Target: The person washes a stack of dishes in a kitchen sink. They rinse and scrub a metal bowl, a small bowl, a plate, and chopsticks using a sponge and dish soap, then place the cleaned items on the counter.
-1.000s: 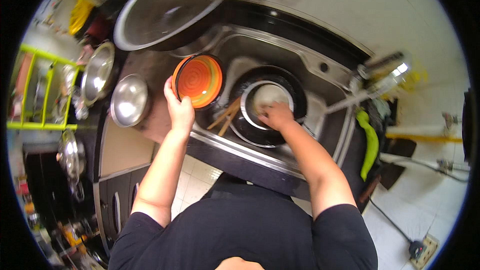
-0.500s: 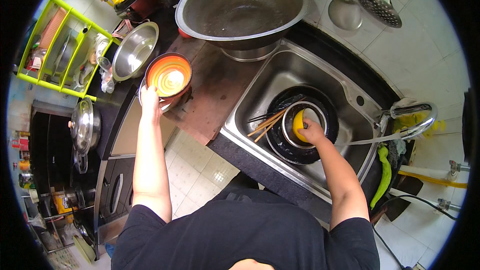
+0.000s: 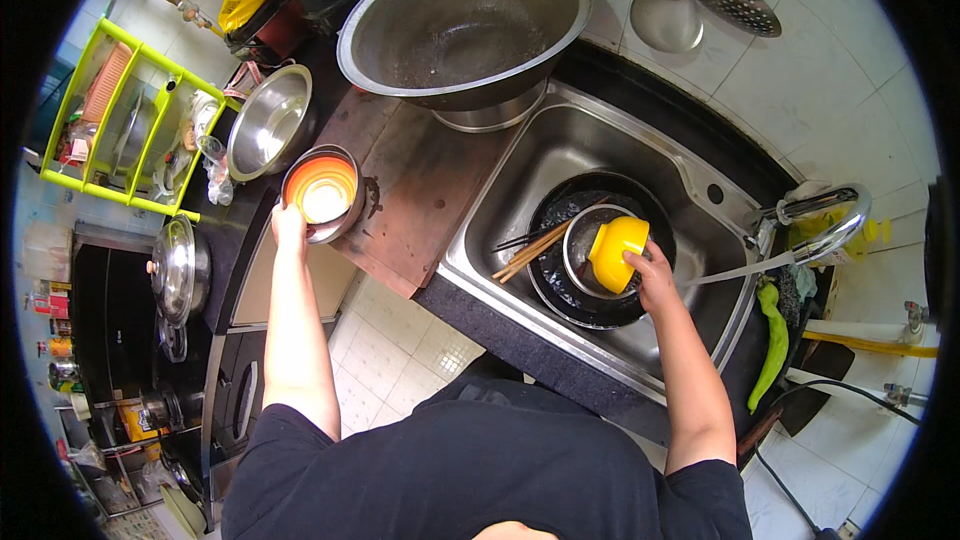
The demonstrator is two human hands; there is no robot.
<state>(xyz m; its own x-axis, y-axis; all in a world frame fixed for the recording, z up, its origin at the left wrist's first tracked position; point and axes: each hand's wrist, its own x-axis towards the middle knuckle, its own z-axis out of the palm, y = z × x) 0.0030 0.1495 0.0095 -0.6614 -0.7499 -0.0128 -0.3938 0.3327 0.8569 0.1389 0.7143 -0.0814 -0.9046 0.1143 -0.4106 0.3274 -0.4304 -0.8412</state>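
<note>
Yellow bowl (image 3: 617, 254): where is it in the head view?

Over the sink (image 3: 548, 143), in the right hand (image 3: 657, 275). It's tipped on its side, yellow outside showing, above a steel bowl (image 3: 582, 230) that stands in a black pan (image 3: 560, 287). Can't tell if yellow touches steel.

Right grip?

Closed on the yellow bowl, thumb and fingers at its right side.

Left hand (image 3: 289, 227)?

Over at the counter, at the near left edge of the orange bowl (image 3: 322, 180). Thumb by the rim. Can't tell whether the fingers are clamped or loose. A metal bowl shows under the orange one; contact between those two is unclear.

What's around?

Wooden chopsticks (image 3: 530, 252) beside the steel bowl, across the pan's left rim. Brown board (image 3: 430, 190) between orange bowl and sink. Big metal basin (image 3: 465, 40) beyond the board. Wide steel bowl (image 3: 270, 120) just past the orange one. Tap (image 3: 840, 235) at the sink's right, long green vegetable (image 3: 770, 345) near it.
</note>
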